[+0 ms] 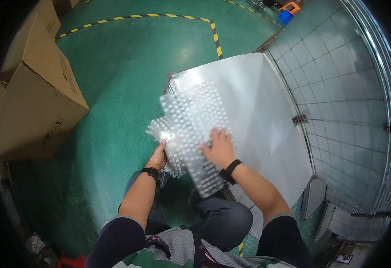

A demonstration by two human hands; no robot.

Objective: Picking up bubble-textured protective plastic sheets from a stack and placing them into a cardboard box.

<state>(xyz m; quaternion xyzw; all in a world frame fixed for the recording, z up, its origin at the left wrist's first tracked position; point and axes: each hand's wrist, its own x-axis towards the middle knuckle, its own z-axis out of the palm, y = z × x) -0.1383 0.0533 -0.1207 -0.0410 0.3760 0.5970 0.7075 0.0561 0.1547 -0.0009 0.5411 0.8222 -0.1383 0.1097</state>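
Gripping from the left, the person's left hand (159, 156) pinches the near-left edge of a stack of clear, dimpled plastic blister trays (191, 134), thumb on top and fingers hidden beneath. Their right hand (218, 148) lies flat and open on the upper sheet, fingers spread, pressing it down rather than closing around anything. The trays sit at the near-left corner of a smooth grey metal-topped table (258, 98), part of them hanging over the edge above the person's knees.

From the head view, the trays look thin, light and springy; the upper sheet is blurred. I would judge them slippery against one another and easy to crease, so the edges and corners, where the left hand has them, look the safest hold. To the left, brown cardboard boxes (30, 89) stand on the green painted floor (124, 58), and a grey tiled wall (347, 89) runs along the right.
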